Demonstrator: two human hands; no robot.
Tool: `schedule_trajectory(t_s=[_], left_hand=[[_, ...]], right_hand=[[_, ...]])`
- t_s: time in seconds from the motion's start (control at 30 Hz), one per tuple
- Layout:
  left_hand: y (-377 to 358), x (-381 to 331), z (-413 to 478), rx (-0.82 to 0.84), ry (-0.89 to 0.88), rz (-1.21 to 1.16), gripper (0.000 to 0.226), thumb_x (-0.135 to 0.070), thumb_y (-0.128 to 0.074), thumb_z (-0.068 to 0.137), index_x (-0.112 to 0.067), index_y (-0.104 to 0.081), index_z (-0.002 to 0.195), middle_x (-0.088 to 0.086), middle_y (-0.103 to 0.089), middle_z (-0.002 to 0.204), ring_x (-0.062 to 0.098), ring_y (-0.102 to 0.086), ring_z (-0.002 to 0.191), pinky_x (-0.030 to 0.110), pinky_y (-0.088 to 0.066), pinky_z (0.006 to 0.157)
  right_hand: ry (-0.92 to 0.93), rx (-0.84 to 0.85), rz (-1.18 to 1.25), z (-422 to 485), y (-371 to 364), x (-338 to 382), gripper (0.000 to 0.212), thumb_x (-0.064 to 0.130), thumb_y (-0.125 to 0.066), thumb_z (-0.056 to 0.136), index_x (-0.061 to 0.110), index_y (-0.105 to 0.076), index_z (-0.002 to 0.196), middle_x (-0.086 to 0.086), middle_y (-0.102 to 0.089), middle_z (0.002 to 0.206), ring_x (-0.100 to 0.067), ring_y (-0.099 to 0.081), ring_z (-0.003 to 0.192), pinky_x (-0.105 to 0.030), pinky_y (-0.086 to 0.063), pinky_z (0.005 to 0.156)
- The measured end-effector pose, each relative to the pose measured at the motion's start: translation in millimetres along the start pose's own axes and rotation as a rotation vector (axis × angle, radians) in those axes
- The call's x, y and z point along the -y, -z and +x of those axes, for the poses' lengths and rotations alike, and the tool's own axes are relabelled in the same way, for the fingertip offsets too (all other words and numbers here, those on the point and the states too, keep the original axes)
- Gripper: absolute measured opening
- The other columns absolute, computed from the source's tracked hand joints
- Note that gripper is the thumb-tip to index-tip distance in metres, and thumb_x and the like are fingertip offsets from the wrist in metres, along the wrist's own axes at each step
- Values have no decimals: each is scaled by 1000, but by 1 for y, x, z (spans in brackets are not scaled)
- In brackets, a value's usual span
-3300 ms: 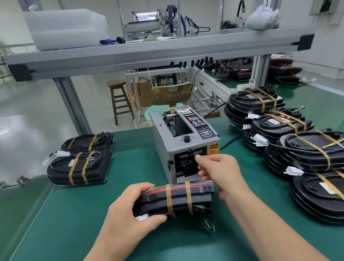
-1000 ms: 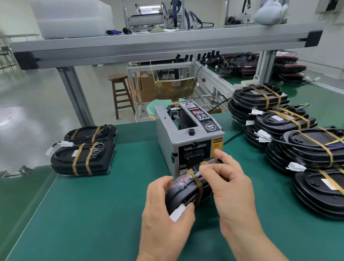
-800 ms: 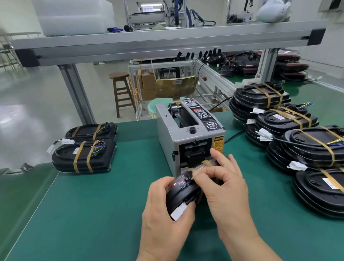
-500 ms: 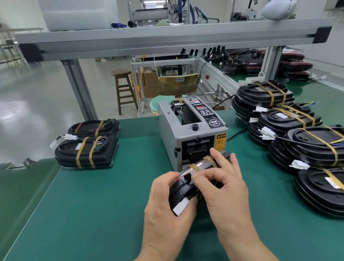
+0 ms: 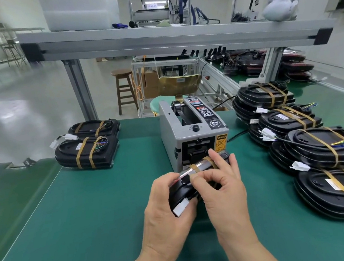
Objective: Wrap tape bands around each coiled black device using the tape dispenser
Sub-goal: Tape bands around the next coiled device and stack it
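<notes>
A black coiled device with tan tape bands stands on edge just in front of the grey tape dispenser. My left hand grips its near end, beside a white connector. My right hand lies over the device's right side, thumb pressing on the top edge near a tape band and fingers curled over its far edge. Much of the device is hidden behind both hands.
Two banded devices sit at the left of the green mat. A large pile of banded devices fills the right side. An aluminium shelf beam crosses overhead behind the dispenser.
The device turned from lying lengthwise across the mat to end-on and moved up to the dispenser mouth. My right hand left the dispenser outlet and now lies on the device's upper edge.
</notes>
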State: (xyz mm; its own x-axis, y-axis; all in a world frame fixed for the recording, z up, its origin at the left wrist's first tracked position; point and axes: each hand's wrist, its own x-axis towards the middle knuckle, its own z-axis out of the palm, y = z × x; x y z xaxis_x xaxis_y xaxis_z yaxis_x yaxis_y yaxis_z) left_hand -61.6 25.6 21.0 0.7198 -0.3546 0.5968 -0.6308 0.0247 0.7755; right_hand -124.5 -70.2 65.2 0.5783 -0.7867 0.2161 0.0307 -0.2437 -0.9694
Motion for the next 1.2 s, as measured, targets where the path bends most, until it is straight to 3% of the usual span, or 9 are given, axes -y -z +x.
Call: schedule_trajectory(t_s=[0.2,0.37,0.53,0.6,0.7,0.8,0.9,1.1,1.2], left_hand=[[-1,3,2,10,-97,-29,57,-10,-78,74,-37,-55,118,-2,-61,115,27,-63,107,28,-52,90],[0,0,4,-19,-147,35,39,-26,-70,77,-28,-61,115,-2,-61,115,17,-61,109,17,-47,91],[0,1,3,-21,-146,46,39,-27,-72,77,-27,-62,115,-2,-60,118,14,-61,109,18,-48,92],[1,3,2,-17,-156,57,43,-21,-77,76,-26,-62,116,-3,-59,119,15,-61,110,21,-49,92],[1,3,0,-1,-133,43,49,-23,-78,75,-31,-58,119,-8,-60,119,17,-62,111,21,-50,92],[2,-2,-1,-19,5,7,63,-41,-74,69,-51,-41,121,-23,-60,119,2,-62,108,7,-45,87],[2,-1,-2,-9,35,18,72,-41,-76,66,-57,-33,122,-27,-57,121,-3,-61,108,5,-44,87],[2,-5,0,-18,57,27,67,-46,-71,65,-59,-34,120,-32,-59,118,-7,-60,107,1,-41,84],[4,-6,2,-10,71,26,64,-44,-67,66,-60,-34,119,-30,-59,118,-6,-61,107,1,-41,84]], right_hand=[[48,-50,-89,1,-5,-1,22,17,-75,80,34,-73,67,35,-48,135,19,-6,141,10,-6,93],[81,-42,-98,1,-6,-2,22,16,-75,79,35,-71,70,30,-49,137,18,-5,141,4,-7,99],[100,-100,-117,0,-5,-4,20,14,-76,80,27,-66,70,25,-48,137,11,-14,143,4,-11,101],[122,-162,-111,2,-3,-5,18,14,-76,80,24,-62,83,19,-46,137,-2,-24,144,-6,-19,106],[163,-173,-132,1,-6,-4,31,25,-78,79,23,-56,100,10,-42,140,-10,-27,142,-33,-28,114],[196,-167,-224,1,-10,-6,51,31,-81,76,23,-52,116,6,-37,145,-13,-24,143,-39,-27,116],[211,-236,-186,7,-9,-8,49,20,-79,80,19,-53,121,3,-42,142,-11,-31,135,-42,-29,113],[199,-93,-226,2,-9,-13,67,39,-79,75,27,-47,132,9,-26,155,-5,-8,149,-41,-19,121],[218,-39,-288,3,-8,-14,84,53,-78,70,29,-40,140,12,-15,159,-1,3,150,-31,-9,122]])
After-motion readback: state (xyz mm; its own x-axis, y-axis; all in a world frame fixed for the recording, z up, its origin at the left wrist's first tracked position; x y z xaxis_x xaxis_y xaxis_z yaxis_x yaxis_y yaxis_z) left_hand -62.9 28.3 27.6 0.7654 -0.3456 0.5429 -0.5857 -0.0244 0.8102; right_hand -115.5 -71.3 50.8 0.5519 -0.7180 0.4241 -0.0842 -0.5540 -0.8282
